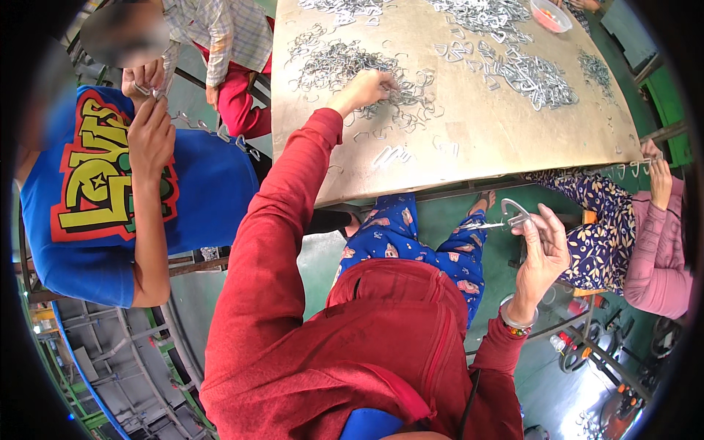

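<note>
My left hand [369, 89] is stretched out over the table, its fingers curled down into a pile of small bent wire pieces [334, 67]. Whatever its fingertips pinch is hidden. Off the table's near edge, on the right, my right hand [543, 246] is raised. Between its thumb and fingers is a C-shaped metal hook [519, 207], like a carabiner body, with thin silvery pieces sticking out beside it. A few long silver pieces [393, 155] lie on the table near its front edge, closer to me than the wire pile.
Heaps of larger metal hooks [532, 79] cover the table's [323, 158] far right, near a clear plastic tub [550, 16]. A person in a blue shirt [198, 191] works close on my left. Another, in a pink sleeve [656, 249], sits on the right. Metal racks [125, 345] stand lower left.
</note>
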Motion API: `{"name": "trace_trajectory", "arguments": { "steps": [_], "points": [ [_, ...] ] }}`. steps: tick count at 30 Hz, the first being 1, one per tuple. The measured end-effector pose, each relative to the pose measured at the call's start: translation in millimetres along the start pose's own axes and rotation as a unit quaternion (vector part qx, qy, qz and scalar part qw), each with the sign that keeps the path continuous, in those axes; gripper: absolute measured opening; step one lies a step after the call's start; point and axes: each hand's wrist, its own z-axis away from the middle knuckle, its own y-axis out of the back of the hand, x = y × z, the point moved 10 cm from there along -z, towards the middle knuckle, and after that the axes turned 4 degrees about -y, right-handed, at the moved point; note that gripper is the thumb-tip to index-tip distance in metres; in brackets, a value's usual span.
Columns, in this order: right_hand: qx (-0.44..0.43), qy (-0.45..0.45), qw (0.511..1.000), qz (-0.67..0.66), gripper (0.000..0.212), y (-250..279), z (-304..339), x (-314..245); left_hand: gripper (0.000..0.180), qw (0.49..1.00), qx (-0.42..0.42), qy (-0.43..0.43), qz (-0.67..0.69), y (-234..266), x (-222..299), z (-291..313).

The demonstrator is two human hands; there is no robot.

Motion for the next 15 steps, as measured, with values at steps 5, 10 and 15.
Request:
{"name": "trace_trajectory", "arguments": {
  "steps": [5, 10, 15],
  "points": [
    [0.005, 0.001, 1.0, -0.009, 0.027, -2, 2, -2, 0.025, 0.995, 0.063, 0.026, -0.075, 20, 2, 9],
    [0.0, 0.022, 1.0, -0.004, 0.019, 1, 5, 2, 0.017, 0.985, 0.036, -0.08, -0.149, 2, 22, 5],
    [-0.002, 0.039, 0.999, 0.005, 0.014, -3, 8, -2, 0.013, 0.952, 0.026, -0.196, -0.235, -33, 48, -2]
  ]
}}
